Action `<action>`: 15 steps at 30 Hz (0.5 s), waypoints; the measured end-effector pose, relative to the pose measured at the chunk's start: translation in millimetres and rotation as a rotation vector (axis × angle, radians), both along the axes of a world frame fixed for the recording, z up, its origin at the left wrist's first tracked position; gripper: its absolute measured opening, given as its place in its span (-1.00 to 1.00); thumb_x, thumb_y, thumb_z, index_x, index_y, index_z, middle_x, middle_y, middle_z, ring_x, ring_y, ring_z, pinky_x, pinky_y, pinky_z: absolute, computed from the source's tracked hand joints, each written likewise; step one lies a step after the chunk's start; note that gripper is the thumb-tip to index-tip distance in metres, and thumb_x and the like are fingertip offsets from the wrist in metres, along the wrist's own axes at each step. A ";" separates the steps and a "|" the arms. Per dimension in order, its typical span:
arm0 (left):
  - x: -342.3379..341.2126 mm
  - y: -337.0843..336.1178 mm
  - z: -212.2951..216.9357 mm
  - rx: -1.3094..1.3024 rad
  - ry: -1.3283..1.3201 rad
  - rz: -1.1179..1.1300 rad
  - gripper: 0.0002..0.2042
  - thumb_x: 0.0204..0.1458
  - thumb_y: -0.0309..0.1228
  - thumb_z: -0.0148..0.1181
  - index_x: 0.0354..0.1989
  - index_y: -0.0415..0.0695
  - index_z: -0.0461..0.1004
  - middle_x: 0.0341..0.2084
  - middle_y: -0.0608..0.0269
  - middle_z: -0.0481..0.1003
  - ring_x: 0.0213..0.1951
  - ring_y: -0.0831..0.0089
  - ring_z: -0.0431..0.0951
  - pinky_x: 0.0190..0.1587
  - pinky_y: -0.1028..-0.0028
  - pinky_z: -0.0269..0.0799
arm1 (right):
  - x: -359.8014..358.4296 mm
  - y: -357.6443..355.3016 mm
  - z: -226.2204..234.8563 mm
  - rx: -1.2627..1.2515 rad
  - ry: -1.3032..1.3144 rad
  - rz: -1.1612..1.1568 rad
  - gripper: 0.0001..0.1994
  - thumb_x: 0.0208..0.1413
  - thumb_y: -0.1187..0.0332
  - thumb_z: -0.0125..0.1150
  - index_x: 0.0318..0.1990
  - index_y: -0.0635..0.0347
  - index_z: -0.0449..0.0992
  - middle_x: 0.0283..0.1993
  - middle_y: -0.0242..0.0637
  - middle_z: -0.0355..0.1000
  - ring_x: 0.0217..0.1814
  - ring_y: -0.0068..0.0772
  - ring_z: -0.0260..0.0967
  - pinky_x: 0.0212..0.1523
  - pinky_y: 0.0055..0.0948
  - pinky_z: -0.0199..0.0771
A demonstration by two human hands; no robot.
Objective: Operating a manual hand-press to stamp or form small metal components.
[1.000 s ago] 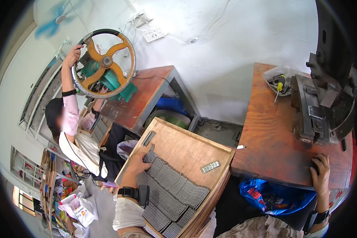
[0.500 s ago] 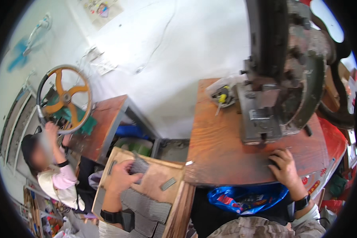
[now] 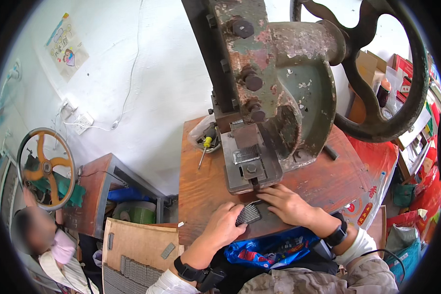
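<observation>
Left hand (image 3: pixel 223 224) grips ribbed block (image 3: pixel 250 214) at its 9 o'clock end, over tabletop (image 3: pixel 201 186), 6 o'clock of press (image 3: pixel 259 51). Right hand (image 3: pixel 294 208) at block's 2 o'clock, fingers bent; can't tell if holding anything. Block looks metallic: probably stiff, slick, modest weight. Best held by opposite edges; ribs might separate.

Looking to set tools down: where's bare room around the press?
Bare wood shows between the yellow-handled screwdriver and the left edge of the bench, and between the dark rod and right hand. Crowded: front middle, where the left hand holds a gray ribbed piece, and behind it, the press.
</observation>
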State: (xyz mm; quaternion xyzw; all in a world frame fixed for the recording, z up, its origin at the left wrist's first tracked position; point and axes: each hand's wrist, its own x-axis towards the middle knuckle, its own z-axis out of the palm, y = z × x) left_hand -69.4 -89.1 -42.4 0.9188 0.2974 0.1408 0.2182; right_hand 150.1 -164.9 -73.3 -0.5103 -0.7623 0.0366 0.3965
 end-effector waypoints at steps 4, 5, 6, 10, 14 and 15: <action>-2.7 -18.0 -5.6 -0.056 -0.195 0.252 -0.48 -0.27 -0.38 0.35 -0.07 -0.29 0.39 -0.24 -0.04 0.42 -0.15 -0.01 0.42 -0.11 0.19 0.38 | -17.8 22.8 -9.4 0.014 -0.086 -0.038 -0.68 -0.08 0.41 0.20 -0.10 0.24 0.47 -0.13 -0.15 0.44 -0.05 -0.06 0.33 -0.07 -0.20 0.38; -2.6 -20.4 -6.8 -0.056 -0.194 0.249 -0.48 -0.27 -0.38 0.35 -0.07 -0.29 0.39 -0.24 -0.04 0.42 -0.15 -0.01 0.42 -0.11 0.19 0.38 | -21.0 25.5 -11.4 -0.033 -0.125 -0.165 -0.69 -0.08 0.41 0.20 -0.11 0.23 0.47 -0.14 -0.13 0.43 -0.06 -0.05 0.33 -0.08 -0.20 0.37; -2.7 -22.4 -8.1 -0.035 -0.217 0.267 -0.49 -0.28 -0.39 0.36 -0.08 -0.28 0.40 -0.26 -0.04 0.42 -0.15 -0.01 0.43 -0.12 0.20 0.38 | -21.9 25.3 -12.5 -0.122 -0.171 -0.296 -0.69 -0.08 0.40 0.20 -0.12 0.23 0.48 -0.15 -0.11 0.43 -0.08 -0.04 0.34 -0.09 -0.20 0.37; -4.4 -19.7 -15.5 0.109 -0.167 0.209 -0.53 -0.28 -0.40 0.37 -0.12 -0.28 0.43 -0.30 -0.04 0.44 -0.18 0.02 0.44 -0.14 0.24 0.38 | -16.0 11.7 -12.2 -0.038 -0.185 -0.387 -0.68 -0.12 0.40 0.25 -0.14 0.26 0.48 -0.16 -0.10 0.43 -0.10 -0.02 0.34 -0.09 -0.20 0.38; -3.9 -19.7 -21.9 0.126 -0.155 0.180 -0.57 -0.32 -0.40 0.37 -0.19 -0.26 0.45 -0.34 0.00 0.45 -0.23 0.00 0.43 -0.17 0.18 0.39 | -2.7 -8.9 -8.4 0.057 0.004 -0.174 -0.69 -0.19 0.42 0.32 -0.20 0.26 0.51 -0.17 -0.13 0.43 -0.12 -0.06 0.35 -0.07 -0.21 0.39; -5.9 -21.9 -20.6 0.078 -0.177 0.218 -0.59 -0.33 -0.39 0.38 -0.23 -0.28 0.48 -0.36 0.00 0.47 -0.26 0.01 0.46 -0.18 0.20 0.41 | -0.2 -12.3 -7.9 0.047 0.052 -0.118 -0.69 -0.20 0.43 0.33 -0.22 0.26 0.52 -0.17 -0.14 0.43 -0.11 -0.07 0.34 -0.05 -0.22 0.39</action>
